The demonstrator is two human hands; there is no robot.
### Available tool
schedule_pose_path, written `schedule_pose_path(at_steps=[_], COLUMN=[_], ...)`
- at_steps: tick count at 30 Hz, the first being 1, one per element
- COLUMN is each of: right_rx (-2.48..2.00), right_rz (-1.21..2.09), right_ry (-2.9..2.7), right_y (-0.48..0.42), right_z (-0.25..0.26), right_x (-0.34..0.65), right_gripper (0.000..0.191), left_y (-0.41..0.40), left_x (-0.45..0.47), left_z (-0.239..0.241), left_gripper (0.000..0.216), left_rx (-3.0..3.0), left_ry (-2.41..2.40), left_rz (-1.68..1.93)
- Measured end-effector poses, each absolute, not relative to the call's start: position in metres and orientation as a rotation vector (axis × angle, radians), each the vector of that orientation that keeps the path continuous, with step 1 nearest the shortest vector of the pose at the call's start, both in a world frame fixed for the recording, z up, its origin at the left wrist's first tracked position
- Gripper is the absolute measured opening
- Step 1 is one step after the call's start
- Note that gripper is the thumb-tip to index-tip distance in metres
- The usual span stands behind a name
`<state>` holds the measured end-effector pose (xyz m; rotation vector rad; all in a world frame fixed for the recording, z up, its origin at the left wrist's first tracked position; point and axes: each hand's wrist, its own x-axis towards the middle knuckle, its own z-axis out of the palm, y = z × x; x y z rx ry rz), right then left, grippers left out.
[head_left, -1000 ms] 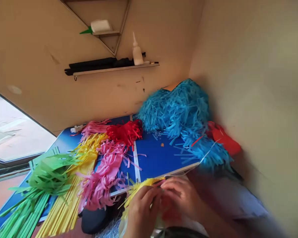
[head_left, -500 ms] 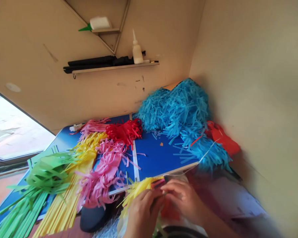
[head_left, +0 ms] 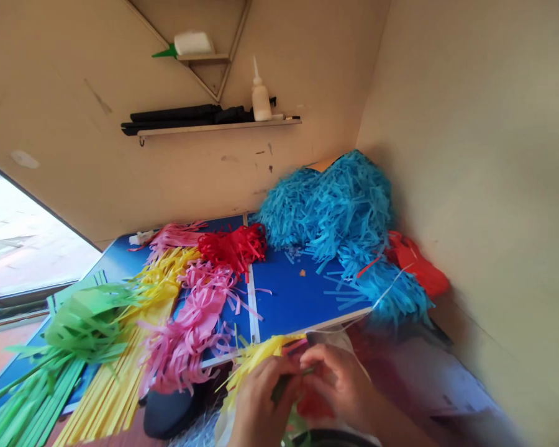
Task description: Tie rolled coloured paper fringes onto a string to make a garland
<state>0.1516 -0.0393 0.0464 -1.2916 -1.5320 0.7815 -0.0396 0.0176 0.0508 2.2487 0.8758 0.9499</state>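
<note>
My left hand (head_left: 264, 394) and my right hand (head_left: 342, 382) are close together at the bottom middle, below the table's front edge. The fingers of both are bent and pinched near each other. Something small and greenish shows between them, too dark and blurred to name. Cut yellow fringed paper (head_left: 256, 357) lies just beyond my left hand and runs under its fingers. A patch of red (head_left: 313, 403) and some pale sheeting show below the fingers.
The blue table (head_left: 298, 295) bears fringed paper in green (head_left: 86, 323), yellow (head_left: 161, 285), pink (head_left: 202, 310), red (head_left: 235, 245) and light blue (head_left: 349, 205). A black rounded object (head_left: 168, 413) is under its front edge. A glue bottle (head_left: 261, 101) stands on a wall shelf (head_left: 190, 131).
The view has shifted slightly. My right fingers are a little more curled and raised, and both hands stay together in nearly the same place. The paper on the table looks unchanged.
</note>
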Motion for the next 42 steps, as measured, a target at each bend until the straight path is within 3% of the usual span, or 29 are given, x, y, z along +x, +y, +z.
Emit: schedule_pose_path(at_steps=[5, 12, 16, 27, 42], right_rx=[-1.282, -1.305, -1.307, -1.311, -1.31], right_rz=[0.826, 0.63, 0.626, 0.765, 0.401], right_ry=[-1.539, -1.63, -1.619, -1.429, -1.421], right_y=[-0.037, -0.034, -0.035, -0.04, -0.042], right_z=[0.055, 0.052, 0.049, 0.053, 0.052], right_x=[0.159, 0.159, 0.157, 0.153, 0.145], right_gripper=[0.01, 0.023, 0.017, 0.01, 0.013], left_y=[0.015, 0.014, 0.018, 0.016, 0.007], left_x=[-0.033, -0.028, -0.031, -0.026, -0.017], left_z=[0.058, 0.058, 0.055, 0.056, 0.049], left_gripper=[0.008, 0.012, 0.001, 0.004, 0.011], left_rx=[2.14, 2.222, 2.295, 2.247, 2.32], left_ry=[0.864, 0.787, 0.838, 0.847, 0.75], left_rz=[1.074, 1.018, 1.014, 1.043, 1.357])
